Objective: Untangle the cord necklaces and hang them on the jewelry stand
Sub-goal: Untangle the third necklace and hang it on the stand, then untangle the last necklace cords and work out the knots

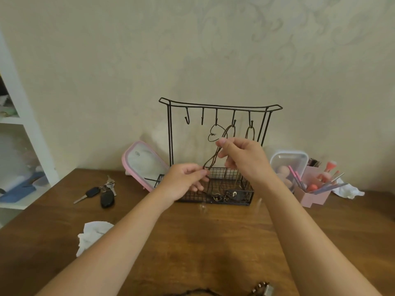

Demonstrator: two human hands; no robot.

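The jewelry stand (243,198) stands on the counter (192,242), against the wall. Cord necklaces (214,155) hang from its right-side hooks. Left of it lean a mirror (145,165), then keys (100,194); a tissue (94,233) lies front-left. To its right sit a lidded box (288,165) and a brush holder (316,193).

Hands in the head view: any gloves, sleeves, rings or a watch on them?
No. The left hand and right hand are bare: no gloves or rings show. Both forearms are uncovered down to the frame edge, with no sleeve, watch or bracelet. Visible nails are short and unpainted.
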